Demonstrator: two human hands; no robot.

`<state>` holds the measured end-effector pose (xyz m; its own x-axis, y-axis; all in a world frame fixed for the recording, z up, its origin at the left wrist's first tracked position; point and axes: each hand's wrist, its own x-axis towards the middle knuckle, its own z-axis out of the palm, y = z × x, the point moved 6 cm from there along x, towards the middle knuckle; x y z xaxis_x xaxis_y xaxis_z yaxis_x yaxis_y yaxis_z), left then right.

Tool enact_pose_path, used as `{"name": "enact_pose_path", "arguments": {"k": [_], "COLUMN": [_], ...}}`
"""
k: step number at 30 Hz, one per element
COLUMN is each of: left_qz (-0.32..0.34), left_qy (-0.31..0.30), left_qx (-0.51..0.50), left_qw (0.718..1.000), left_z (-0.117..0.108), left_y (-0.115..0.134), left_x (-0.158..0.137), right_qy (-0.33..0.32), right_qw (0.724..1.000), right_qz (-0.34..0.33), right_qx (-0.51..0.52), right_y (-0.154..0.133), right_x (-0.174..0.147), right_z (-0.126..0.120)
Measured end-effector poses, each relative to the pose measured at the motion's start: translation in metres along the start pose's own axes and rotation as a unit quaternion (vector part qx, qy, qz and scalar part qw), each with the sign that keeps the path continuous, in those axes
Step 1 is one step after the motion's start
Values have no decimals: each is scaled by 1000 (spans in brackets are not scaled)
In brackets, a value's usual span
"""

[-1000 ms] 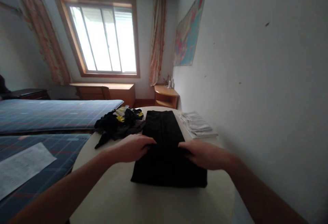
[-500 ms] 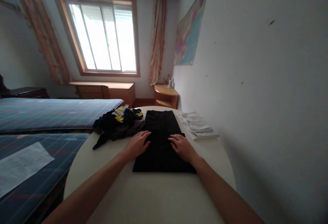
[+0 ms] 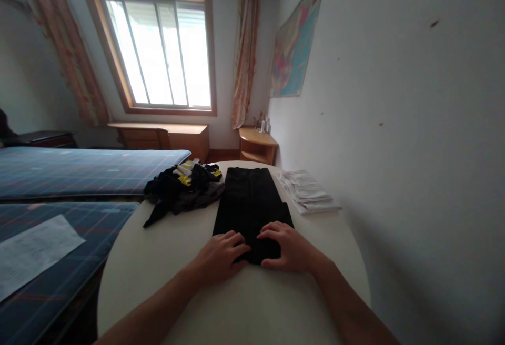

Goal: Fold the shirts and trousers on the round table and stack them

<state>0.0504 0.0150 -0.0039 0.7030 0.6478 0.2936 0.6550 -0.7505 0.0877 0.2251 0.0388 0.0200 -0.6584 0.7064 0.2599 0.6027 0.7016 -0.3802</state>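
A folded black garment (image 3: 252,198), probably trousers, lies flat and lengthwise on the round white table (image 3: 130,261). My left hand (image 3: 223,255) rests on its near left corner, fingers curved over the cloth and thumb by the near edge. On the near right part is my right hand (image 3: 290,247), with a wide gap between thumb and bent fingers. Both hands are open, and the cloth is not visibly pinched. The near corners of the garment are covered by the hands.
Left of the garment lies a crumpled heap of black, grey and yellow clothes (image 3: 183,187). Folded white cloths (image 3: 305,192) sit on the right, close to the wall (image 3: 414,187). Plaid mattresses (image 3: 79,174) stand beyond the table's left side, with a paper sheet (image 3: 35,255) on the nearer one.
Both hands have slid toward me along the black garment, from its middle to its near end, and have come closer together. The garment stays in place.
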Motion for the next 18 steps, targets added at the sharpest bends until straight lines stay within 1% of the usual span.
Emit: {"name": "enact_pose_path", "arguments": {"k": [5, 7, 11, 13, 14, 15, 16, 18], "left_qz": [-37, -52, -48, -40, -38, -40, -46, -67], "left_qy": [27, 29, 0, -24, -37, -54, -74, -133], "left_qx": [12, 14, -14, -65, -99, -138, -181, -277], "left_qw": [999, 998, 999, 997, 994, 988, 980, 949], "left_z": [-1, -2, -5, -9, -11, -12, -13, -9], "left_y": [-2, -3, -4, -2, -1, 1, 2, 5], "left_x": [1, 3, 7, 6, 4, 2, 0, -6], "right_qy": [-33, -36, -41, -55, -70, -94, -127, -206], "right_qw": [999, 999, 998, 996, 992, 985, 971, 926], "right_qz": [-14, 1, 42, 55, 67, 85, 104, 136], "right_qx": [-28, -22, 2, 39, 75, 121, 175, 285], "right_y": [-11, -11, -7, -3, -1, 1, 3, 2], "right_x": [1, 1, 0, -1, -2, -4, -6, -11], "right_z": [2, 2, 0, 1, 2, 5, 9, 20]}}
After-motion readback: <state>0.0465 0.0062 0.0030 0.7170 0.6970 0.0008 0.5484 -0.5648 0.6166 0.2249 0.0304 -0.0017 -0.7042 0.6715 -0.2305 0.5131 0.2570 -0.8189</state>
